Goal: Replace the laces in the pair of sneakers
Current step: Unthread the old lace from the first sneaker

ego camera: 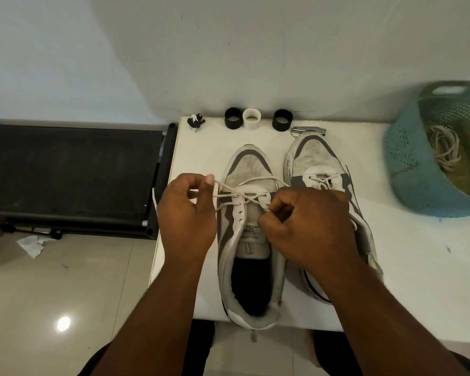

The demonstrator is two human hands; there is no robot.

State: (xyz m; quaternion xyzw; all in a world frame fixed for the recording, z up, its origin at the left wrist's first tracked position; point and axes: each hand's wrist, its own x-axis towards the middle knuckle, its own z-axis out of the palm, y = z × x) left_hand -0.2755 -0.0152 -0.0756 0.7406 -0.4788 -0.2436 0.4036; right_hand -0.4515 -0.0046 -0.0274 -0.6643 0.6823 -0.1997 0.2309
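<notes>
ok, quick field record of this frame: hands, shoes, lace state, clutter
left hand: pinches one lace end
right hand: pinches other lace end
lace: crossed through the lowest eyelets only
near sneaker: being laced, upper eyelets empty
far sneaker: beside it, partly laced
basket: holds loose laces
table: three rings at back edge

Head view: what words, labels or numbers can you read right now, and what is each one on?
"THOUGHT", upside down in this view: on the tongue label of the near sneaker.
"32", larger print on the same label; its last character is cut off.
A line of small print on that label: too small to read.
Far sneaker, basket, rings: no text visible.
</notes>
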